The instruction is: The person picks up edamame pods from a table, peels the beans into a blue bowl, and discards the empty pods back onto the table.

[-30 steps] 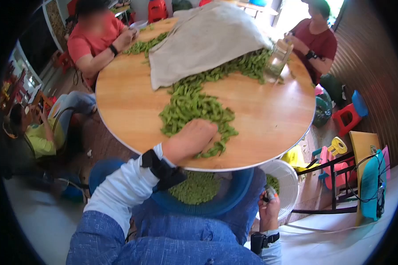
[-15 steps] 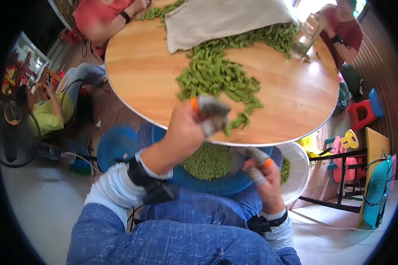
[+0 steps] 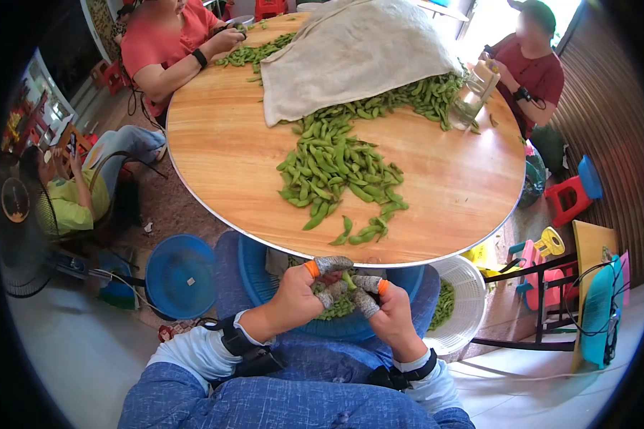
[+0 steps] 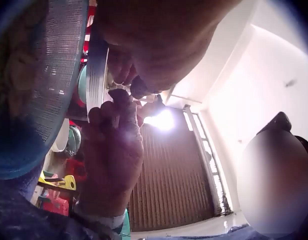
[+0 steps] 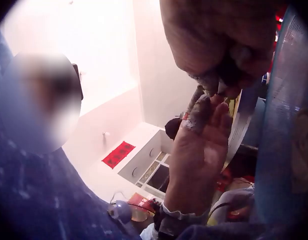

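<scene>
Over a blue basin in the lap, both hands meet at a green soybean pod. My left hand pinches the pod between thumb and forefinger, both wrapped in grey coverings with an orange band. From the other side my right hand, with similar wraps, holds its thumb and finger at the pod's near end. Shelled green beans lie in the basin below, partly hidden by the hands. A loose heap of soybean pods spreads over the round wooden table in front.
A pale cloth covers more pods at the table's far side, beside a glass jar. To the right stands a white basket with green contents; to the left, another blue basin. Two people sit across the table.
My left hand has come back from the pod heap to the lap basin with a pod. My right hand has moved up and inward from the right to meet it.
</scene>
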Tool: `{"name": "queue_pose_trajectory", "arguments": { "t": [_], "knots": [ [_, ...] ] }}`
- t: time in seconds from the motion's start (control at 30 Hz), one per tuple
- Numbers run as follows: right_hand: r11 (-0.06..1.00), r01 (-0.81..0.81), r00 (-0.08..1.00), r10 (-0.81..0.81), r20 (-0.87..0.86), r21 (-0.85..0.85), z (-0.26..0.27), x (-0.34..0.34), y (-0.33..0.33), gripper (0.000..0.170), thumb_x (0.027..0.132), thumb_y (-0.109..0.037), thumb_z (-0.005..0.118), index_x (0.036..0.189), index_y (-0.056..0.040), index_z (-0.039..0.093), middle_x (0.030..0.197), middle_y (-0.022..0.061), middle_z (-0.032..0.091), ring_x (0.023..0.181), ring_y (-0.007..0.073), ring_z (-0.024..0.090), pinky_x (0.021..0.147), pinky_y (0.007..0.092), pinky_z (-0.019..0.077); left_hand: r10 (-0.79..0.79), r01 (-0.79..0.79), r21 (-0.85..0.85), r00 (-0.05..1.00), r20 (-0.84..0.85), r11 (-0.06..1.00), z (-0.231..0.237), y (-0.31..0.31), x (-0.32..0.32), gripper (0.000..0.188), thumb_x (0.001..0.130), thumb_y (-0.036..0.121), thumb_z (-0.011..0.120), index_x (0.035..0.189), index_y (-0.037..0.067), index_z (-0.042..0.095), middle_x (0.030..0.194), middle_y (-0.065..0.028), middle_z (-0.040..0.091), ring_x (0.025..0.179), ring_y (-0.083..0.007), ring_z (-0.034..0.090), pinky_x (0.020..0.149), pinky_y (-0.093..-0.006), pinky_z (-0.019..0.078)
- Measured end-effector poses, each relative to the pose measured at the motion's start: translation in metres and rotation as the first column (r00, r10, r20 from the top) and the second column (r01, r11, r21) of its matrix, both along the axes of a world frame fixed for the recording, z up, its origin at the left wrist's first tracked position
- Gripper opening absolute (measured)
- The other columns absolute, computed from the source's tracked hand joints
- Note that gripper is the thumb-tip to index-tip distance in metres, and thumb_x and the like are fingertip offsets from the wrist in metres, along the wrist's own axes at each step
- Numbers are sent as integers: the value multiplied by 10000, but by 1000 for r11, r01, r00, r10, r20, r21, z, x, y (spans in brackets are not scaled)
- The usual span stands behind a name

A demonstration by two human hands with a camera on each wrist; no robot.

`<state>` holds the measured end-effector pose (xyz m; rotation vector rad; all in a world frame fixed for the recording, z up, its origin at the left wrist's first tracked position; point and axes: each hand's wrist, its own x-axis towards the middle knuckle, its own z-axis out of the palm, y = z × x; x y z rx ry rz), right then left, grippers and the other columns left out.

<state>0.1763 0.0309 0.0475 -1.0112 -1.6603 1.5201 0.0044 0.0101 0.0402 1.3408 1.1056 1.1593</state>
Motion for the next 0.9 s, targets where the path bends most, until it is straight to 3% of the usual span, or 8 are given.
{"name": "queue_pose_trajectory", "arguments": {
  "t": [0.1, 0.2, 0.3, 0.4, 0.43, 0.5, 0.67, 0.9],
  "knots": [
    [992, 11, 988, -29, -149, -125, -4, -2, -1, 192, 795, -54, 514, 970, 10, 563, 846, 21, 600, 769, 83, 524, 701, 223, 423, 20, 5, -95, 966, 259, 995, -5, 3, -3, 273, 783, 40, 577, 1042, -15, 509, 964, -50, 558, 916, -115, 516, 797, -251, 425],
    [975, -55, 966, -2, -259, -214, -10, -5, 1, 151, 803, -53, 504, 925, 6, 571, 824, -3, 589, 749, 74, 515, 688, 219, 422, -70, 189, -273, 917, 393, 943, 0, 4, 1, 249, 810, 61, 545, 1044, -21, 516, 963, -34, 557, 920, -103, 503, 796, -241, 418],
    [987, -69, 984, 43, -174, -145, -18, -12, -2, 121, 806, -51, 499, 885, 9, 568, 787, -9, 578, 718, 69, 502, 661, 215, 420, -63, 68, -12, 972, 227, 998, -11, 2, 8, 233, 836, 96, 516, 1037, -20, 526, 945, -30, 563, 900, -102, 512, 786, -237, 420],
    [997, -61, 996, 63, 59, -44, -20, -3, -3, 155, 804, -49, 501, 926, 18, 567, 813, 12, 589, 742, 80, 514, 673, 221, 428, 32, 13, -143, 950, 310, 990, -1, 4, 3, 193, 835, 111, 519, 985, -7, 546, 889, -37, 579, 784, -96, 551, 702, -231, 458],
    [998, -9, 1000, 8, -16, -65, -17, -1, -2, 167, 804, -52, 503, 941, 21, 565, 825, 17, 591, 752, 82, 517, 684, 223, 428, 78, -19, -181, 941, 330, 983, 1, 5, -1, 180, 833, 110, 521, 968, -4, 552, 876, -38, 582, 757, -94, 557, 681, -229, 465],
    [987, 92, 980, -113, -162, -128, -7, 1, -3, 194, 803, -57, 508, 970, 27, 560, 850, 26, 595, 771, 87, 521, 707, 228, 430, 12, 76, -246, 940, 340, 966, 2, 5, -7, 284, 793, 96, 578, 1039, -1, 476, 826, -43, 582, 701, -80, 553, 628, -221, 469],
    [988, -46, 976, 14, -215, -144, -5, 2, 3, 195, 795, -65, 531, 966, 22, 563, 854, 30, 602, 775, 89, 527, 714, 227, 428, -97, 184, -280, 950, 298, 942, -6, -2, -1, 486, 744, 84, 638, 1133, 9, 355, 807, -51, 578, 703, -78, 550, 613, -209, 455],
    [997, -57, 988, 50, -149, -44, -17, 5, 3, 164, 766, -41, 531, 918, 5, 574, 803, 32, 610, 733, 81, 534, 664, 230, 436, -316, 379, -331, 920, 231, 864, -4, 2, -8, 221, 817, 177, 555, 953, 25, 469, 752, -16, 555, 667, -71, 519, 607, -206, 429]
  ]
}}
